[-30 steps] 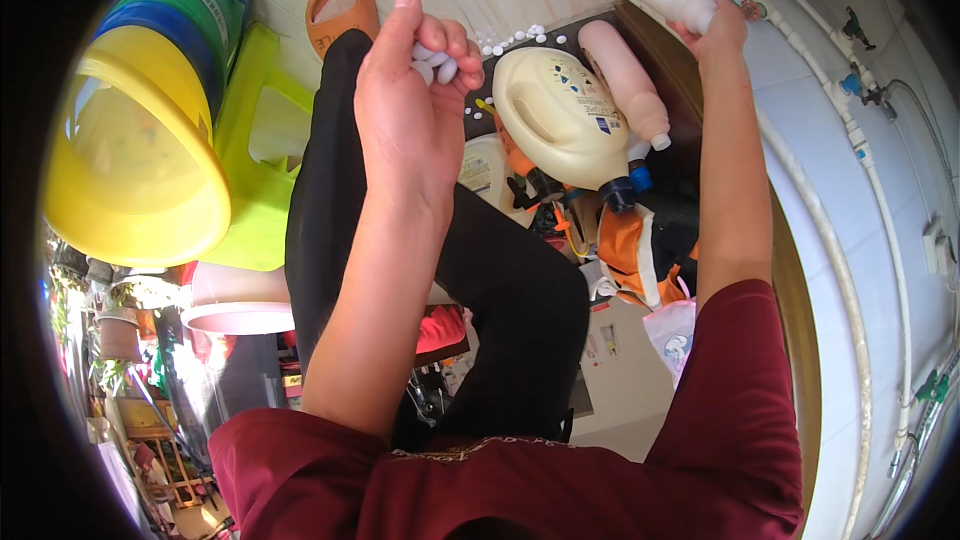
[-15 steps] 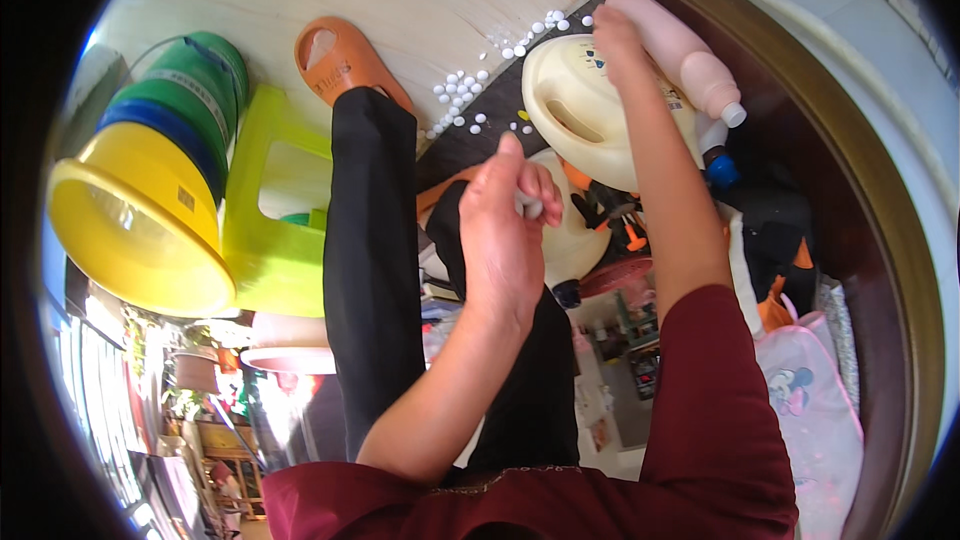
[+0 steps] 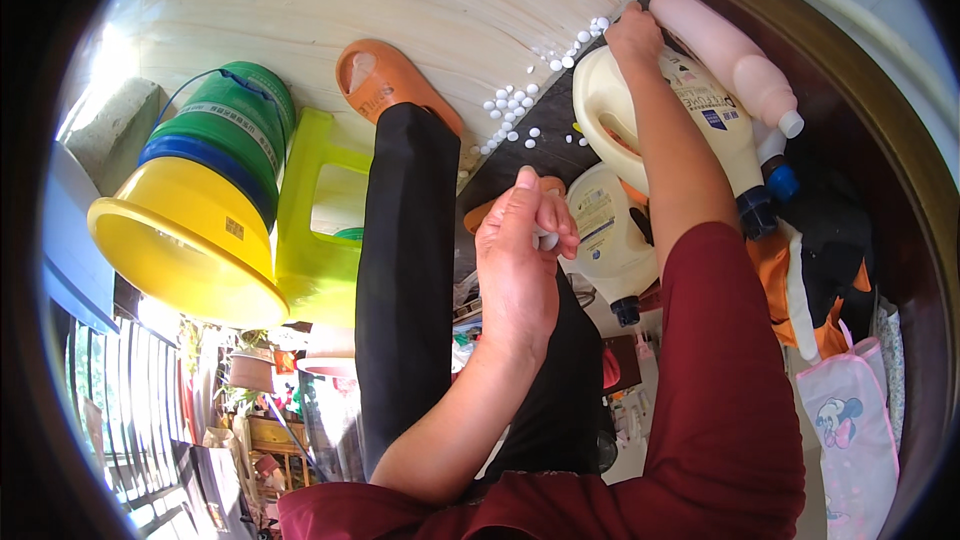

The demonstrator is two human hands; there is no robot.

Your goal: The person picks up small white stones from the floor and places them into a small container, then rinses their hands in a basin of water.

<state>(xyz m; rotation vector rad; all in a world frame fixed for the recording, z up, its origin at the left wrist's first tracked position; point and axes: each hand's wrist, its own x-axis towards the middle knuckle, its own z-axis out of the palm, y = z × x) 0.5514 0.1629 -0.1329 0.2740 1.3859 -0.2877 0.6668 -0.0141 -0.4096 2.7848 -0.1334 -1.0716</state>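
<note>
My left hand [image 3: 520, 265] is raised over my knees, its fingers curled around small white round tablets [image 3: 545, 239], part of which shows between them. At the far side my right hand [image 3: 635, 37] reaches down at the dark strip of floor, fingers bent together. Its fingertips are mostly hidden, so what they hold cannot be made out. Just left of it, white tablets [image 3: 514, 105] lie scattered in a line over the pale tiles and the dark strip. Under my right forearm lies a cream jug [image 3: 612, 105] with a handle and a dark cap.
A pink bottle [image 3: 720, 50] lies along the brown wooden edge [image 3: 860, 80] at right. A second cream jug [image 3: 600, 225] is below the first. On the left are a yellow basin [image 3: 190, 230], green bucket [image 3: 235, 115] and lime stool [image 3: 310, 200]. An orange slipper [image 3: 400, 85] is on my foot.
The whole view has shifted, moving the scene right and slightly down. My right hand has moved a little left across the jug's far edge, covering a lone tablet's spot. My left hand stays closed.
</note>
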